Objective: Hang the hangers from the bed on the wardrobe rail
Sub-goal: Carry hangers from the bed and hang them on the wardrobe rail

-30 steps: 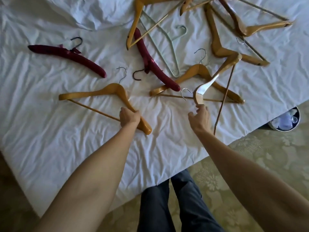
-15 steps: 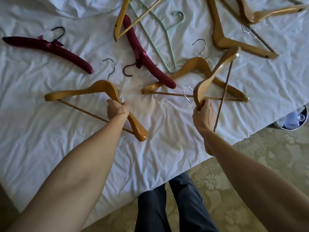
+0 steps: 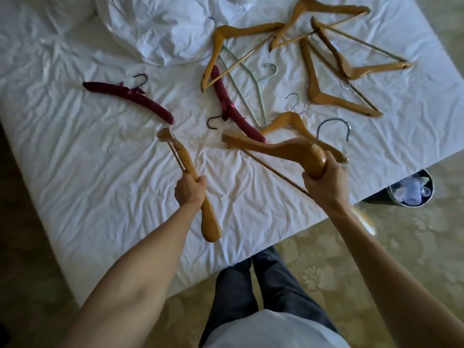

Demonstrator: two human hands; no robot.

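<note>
Gripping one wooden hanger in each of the two hands above the white bed (image 3: pixel 100 187).

The left hand (image 3: pixel 190 190) curls tight around a honey-coloured hanger (image 3: pixel 193 177) seen edge-on at frame centre, raised off the sheet; the right hand (image 3: pixel 325 182) closes on a second wooden hanger (image 3: pixel 283 148) with a grey metal hook, blurred, right of centre. On the bed in the upper half of the frame lie five more wooden hangers (image 3: pixel 324 96), two padded burgundy hangers (image 3: pixel 130 97) and one pale green wire hanger (image 3: pixel 253 84).
</note>
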